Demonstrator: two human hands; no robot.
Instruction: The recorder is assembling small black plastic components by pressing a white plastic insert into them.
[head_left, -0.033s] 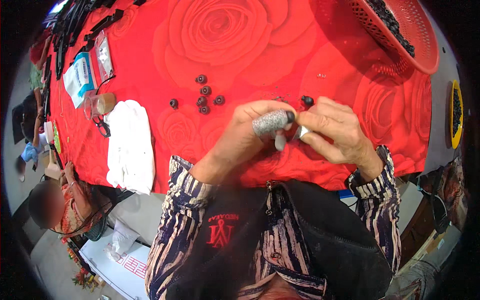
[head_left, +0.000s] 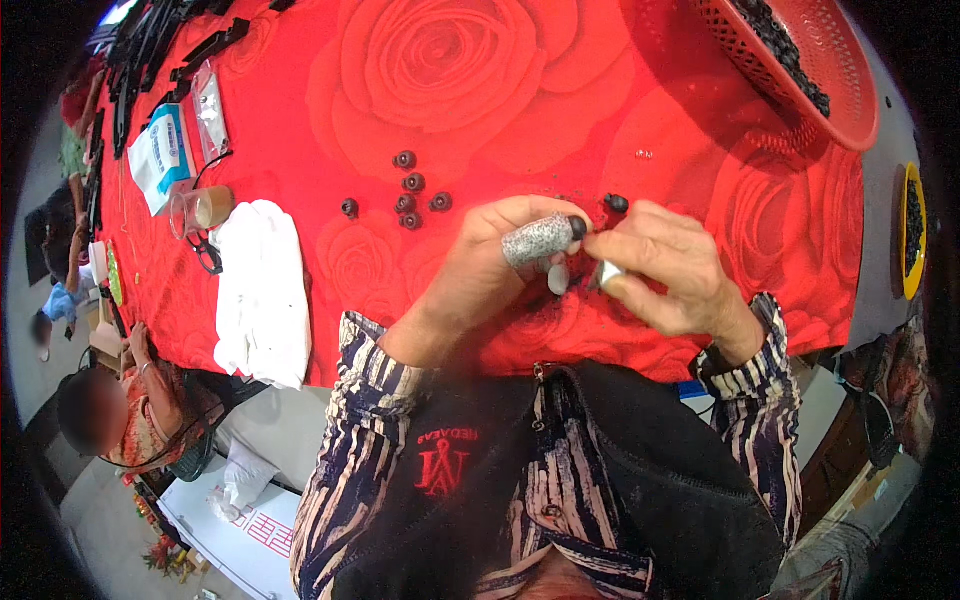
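My left hand [head_left: 475,265] is closed above the red cloth and pinches a small black knob-like part [head_left: 578,228]. A speckled grey sleeve [head_left: 536,241] covers one of its fingers, and another fingertip below looks wrapped in pale grey. My right hand [head_left: 675,265] is closed too, its fingertips close against the black part. Between its thumb and fingers shows a small white, flat-looking piece [head_left: 609,272], whose kind I cannot make out. Just past the right knuckles lies another black part [head_left: 616,203]. Several similar black round parts [head_left: 406,203] lie on the cloth left of my hands.
A red basket [head_left: 850,100] of small black pieces stands far right, with a yellow tray [head_left: 911,280] beyond the table edge. At left are a white cloth [head_left: 262,300], a clear cup [head_left: 186,212], a tissue pack [head_left: 160,160] and long black strips [head_left: 140,60]. Another person [head_left: 150,410] sits lower left.
My right fingers have shifted slightly, and the small piece in them now shows a broader white face. My left hand has barely moved and still pinches the black part.
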